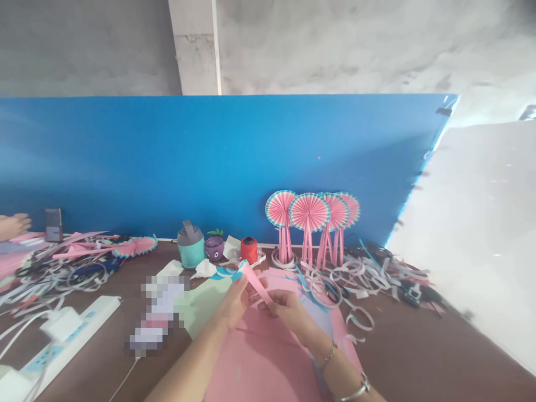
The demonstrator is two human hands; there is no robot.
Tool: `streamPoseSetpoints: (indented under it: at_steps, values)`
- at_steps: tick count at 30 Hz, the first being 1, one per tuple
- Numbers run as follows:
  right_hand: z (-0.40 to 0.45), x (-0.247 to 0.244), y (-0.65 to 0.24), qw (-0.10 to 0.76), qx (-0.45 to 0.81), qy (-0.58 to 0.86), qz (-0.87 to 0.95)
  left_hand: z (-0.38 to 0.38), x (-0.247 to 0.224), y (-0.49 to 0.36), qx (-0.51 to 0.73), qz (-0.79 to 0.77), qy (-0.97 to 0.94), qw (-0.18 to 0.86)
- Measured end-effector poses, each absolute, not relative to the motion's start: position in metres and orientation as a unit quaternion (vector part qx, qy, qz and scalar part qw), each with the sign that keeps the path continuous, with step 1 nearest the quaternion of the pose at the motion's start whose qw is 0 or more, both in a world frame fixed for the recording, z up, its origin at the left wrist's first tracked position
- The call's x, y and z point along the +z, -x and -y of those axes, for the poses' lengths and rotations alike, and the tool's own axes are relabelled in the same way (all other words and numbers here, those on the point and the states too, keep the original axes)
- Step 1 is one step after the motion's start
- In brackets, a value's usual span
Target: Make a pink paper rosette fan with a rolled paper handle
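Observation:
Between both hands, above a pink paper sheet, is a narrow pink folded paper strip with a blue-white end. My left hand pinches it near the blue-tipped upper end. My right hand grips its lower end between thumb and fingers; bracelets circle that wrist. Pale green paper lies under and left of my left hand. Behind the hands, a red thread spool stands upright. Several round pleated pink paper fans with blue edges lean at the blue partition.
A turquoise bottle and purple pot stand at the back. White paper strips curl on the right. A white power strip lies on the left, near tangled strips. A co-worker's hand shows at the far left. A blue partition bounds the table.

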State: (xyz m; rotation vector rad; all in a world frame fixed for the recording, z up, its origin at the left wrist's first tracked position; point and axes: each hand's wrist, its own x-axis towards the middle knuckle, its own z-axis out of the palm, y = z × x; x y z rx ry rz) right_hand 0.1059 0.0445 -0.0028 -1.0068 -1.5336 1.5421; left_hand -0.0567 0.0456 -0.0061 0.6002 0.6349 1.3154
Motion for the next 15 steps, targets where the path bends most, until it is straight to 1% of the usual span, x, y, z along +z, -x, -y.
streamPoseSetpoints:
  at_steps: [3,7,11,15]
  values:
    - [-0.044,-0.002,-0.106,0.369,0.578,0.391,0.614,-0.047,-0.009,0.057,0.602,-0.317,-0.302,0.668]
    - [-0.044,-0.002,-0.107,0.369,0.548,0.382,0.646,-0.049,-0.008,0.056,0.623,-0.338,-0.285,0.646]
    - [-0.044,-0.001,-0.110,0.363,0.546,0.376,0.655,-0.049,-0.009,0.054,0.630,-0.339,-0.264,0.647]
    - [-0.041,0.003,-0.107,0.374,0.560,0.367,0.641,-0.044,-0.006,0.046,0.634,-0.347,-0.311,0.618]
